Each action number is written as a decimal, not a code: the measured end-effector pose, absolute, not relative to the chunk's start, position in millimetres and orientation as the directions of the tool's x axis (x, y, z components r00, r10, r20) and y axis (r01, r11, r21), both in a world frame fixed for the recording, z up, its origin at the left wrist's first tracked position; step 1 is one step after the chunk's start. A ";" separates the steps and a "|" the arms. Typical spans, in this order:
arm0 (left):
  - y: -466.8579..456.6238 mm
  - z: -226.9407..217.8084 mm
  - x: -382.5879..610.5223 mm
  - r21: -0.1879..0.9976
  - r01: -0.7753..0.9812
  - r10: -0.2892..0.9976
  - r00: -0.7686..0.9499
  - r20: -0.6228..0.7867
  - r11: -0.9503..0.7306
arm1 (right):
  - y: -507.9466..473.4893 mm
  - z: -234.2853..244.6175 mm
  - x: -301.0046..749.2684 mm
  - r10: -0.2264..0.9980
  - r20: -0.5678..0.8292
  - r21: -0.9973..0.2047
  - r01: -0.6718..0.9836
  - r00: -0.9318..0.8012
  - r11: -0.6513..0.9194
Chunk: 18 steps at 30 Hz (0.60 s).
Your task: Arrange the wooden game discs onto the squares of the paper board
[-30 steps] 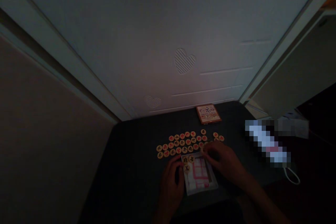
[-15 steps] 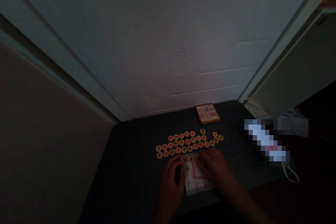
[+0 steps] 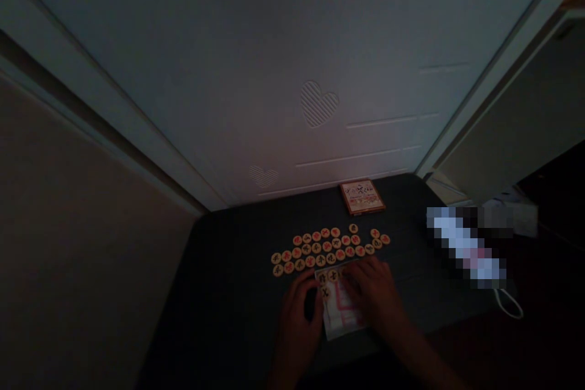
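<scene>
A shallow, light plastic box (image 3: 337, 328) lies near the front of the dark table, its floor marked in pink. Two round Chinese chess pieces with dark characters sit along its far side, one of them a chess piece (image 3: 333, 275). Below them lies another chess piece (image 3: 325, 292) at the left wall. My left hand (image 3: 298, 308) curls round the box's left edge, fingers and thumb against it. Over the far right part of the box, my right hand (image 3: 372, 286) has its fingers closed on a chess piece, mostly hidden beneath the fingertips.
Beyond the box, several chess pieces (image 3: 310, 261) with red or dark characters lie in uneven rows. A flat square printed box (image 3: 362, 197) stands near the white panel (image 3: 256, 103) behind the table. At the right is a blurred-out object (image 3: 466, 247) with a white cord loop (image 3: 509, 304).
Both hands stay at the box in nearly the same place. The right fingers have shifted very slightly at the far side. The chess pieces in the rows have not moved.
</scene>
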State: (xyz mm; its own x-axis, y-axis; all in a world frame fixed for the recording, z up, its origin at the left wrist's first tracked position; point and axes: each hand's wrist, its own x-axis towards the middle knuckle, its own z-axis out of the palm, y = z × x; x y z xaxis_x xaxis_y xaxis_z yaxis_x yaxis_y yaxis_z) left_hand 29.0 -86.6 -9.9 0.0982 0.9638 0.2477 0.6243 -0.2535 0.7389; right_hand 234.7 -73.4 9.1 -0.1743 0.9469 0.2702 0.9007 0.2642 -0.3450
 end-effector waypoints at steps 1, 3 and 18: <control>-86.7 -9.7 28.8 0.740 0.623 0.964 0.102 0.245 -0.253 | -73.1 8.2 234.5 0.946 0.273 -0.345 0.900 -0.175 0.266; -86.7 -9.2 28.8 0.743 0.620 0.964 0.103 0.244 -0.254 | -72.4 7.0 234.4 0.943 0.278 -0.347 0.897 -0.181 0.275; -86.3 -8.6 29.6 0.740 0.621 0.962 0.095 0.257 -0.259 | -74.5 9.6 233.1 0.935 0.303 -0.375 0.879 -0.183 0.294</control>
